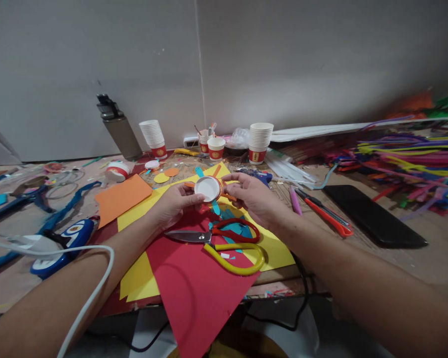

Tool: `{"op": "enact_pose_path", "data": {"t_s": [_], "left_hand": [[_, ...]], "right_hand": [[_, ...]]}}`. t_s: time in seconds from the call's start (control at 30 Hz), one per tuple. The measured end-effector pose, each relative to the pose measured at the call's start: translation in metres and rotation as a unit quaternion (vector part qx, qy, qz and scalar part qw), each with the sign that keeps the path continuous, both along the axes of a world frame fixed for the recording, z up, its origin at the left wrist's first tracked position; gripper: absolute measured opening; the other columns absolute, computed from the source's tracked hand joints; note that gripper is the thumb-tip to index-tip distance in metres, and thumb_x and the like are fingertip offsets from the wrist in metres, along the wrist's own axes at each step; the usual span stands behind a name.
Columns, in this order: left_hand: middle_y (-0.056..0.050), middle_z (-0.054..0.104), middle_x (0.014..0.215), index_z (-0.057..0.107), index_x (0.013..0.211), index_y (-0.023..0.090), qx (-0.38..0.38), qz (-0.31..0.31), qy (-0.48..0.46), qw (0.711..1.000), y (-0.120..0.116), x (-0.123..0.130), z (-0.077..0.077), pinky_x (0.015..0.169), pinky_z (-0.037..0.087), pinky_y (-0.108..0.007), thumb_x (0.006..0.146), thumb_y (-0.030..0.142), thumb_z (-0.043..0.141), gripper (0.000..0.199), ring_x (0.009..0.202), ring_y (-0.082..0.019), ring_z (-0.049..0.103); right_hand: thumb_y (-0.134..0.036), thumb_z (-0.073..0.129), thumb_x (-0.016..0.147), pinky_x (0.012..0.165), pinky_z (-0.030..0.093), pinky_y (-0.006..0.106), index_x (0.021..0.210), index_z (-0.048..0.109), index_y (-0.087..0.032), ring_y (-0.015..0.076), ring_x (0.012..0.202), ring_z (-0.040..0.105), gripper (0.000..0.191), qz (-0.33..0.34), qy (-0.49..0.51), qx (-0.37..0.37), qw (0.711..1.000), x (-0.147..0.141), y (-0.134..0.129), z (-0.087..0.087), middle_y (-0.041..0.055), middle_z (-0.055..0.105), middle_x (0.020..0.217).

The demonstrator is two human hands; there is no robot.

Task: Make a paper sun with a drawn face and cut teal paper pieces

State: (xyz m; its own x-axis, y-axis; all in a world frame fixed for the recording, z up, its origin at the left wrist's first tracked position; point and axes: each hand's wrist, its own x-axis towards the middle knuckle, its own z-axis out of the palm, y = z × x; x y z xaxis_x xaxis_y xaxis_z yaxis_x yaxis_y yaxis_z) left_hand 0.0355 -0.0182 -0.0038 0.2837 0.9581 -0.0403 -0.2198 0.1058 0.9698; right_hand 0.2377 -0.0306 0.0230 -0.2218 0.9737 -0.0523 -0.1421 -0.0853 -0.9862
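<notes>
1 paper cup (206, 189) with teal and orange strips, held between the table's (7, 286) front and back edges | left rim gripped by left hand (177, 204), fingers narrow | right rim pinched by right hand (252, 196) | scissors (204, 237) laid toward front edge

At the centre of the frame we have a paper cup (208, 189) between our left grip (174, 203) and our right grip (254, 196). Just below it in the frame, scissors (205, 237) lie on the top sheet (205, 303), which overhangs the front edge of the bench (5, 291) at lower middle. Along the bench's back, before the wall (134, 59), we see from left to right a bottle (121, 134), a cup stack (153, 139), a single cup (216, 148) and a second stack (260, 144). At middle right, a utility knife (326, 214) lies left of a phone (371, 214); behind the phone, pipe cleaners (406, 154) spread towards the right edge.
</notes>
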Motion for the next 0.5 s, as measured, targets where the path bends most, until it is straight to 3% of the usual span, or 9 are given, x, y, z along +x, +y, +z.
{"op": "enact_pose_path", "data": {"t_s": [0.27,0.5], "left_hand": [[-0.004,0.067,0.076,0.068,0.085,0.01,-0.011,-0.011,-0.015,1.0,0.0013,-0.0022,-0.0022,0.057,0.046,-0.022,0.056,0.023,0.086,0.037,0.062,-0.011,0.059],[-0.006,0.067,0.08,0.071,0.088,0.009,-0.029,-0.036,-0.051,0.998,0.0042,-0.004,-0.0015,0.058,0.047,-0.02,0.061,0.021,0.084,0.032,0.062,-0.008,0.056]], "right_hand": [[-0.019,0.075,0.067,0.052,0.037,0.021,0.093,0.062,-0.02,0.01,0.07,0.052,0.029,-0.005,0.043,-0.044,0.998,0.0015,0.0,-0.0001,-0.0003,0.06,0.082],[-0.019,0.075,0.065,0.049,0.032,0.021,0.084,0.063,-0.018,0.0064,0.059,0.043,0.023,-0.085,0.058,0.006,0.995,0.0066,0.0067,0.004,-0.0023,0.056,0.077]]}}
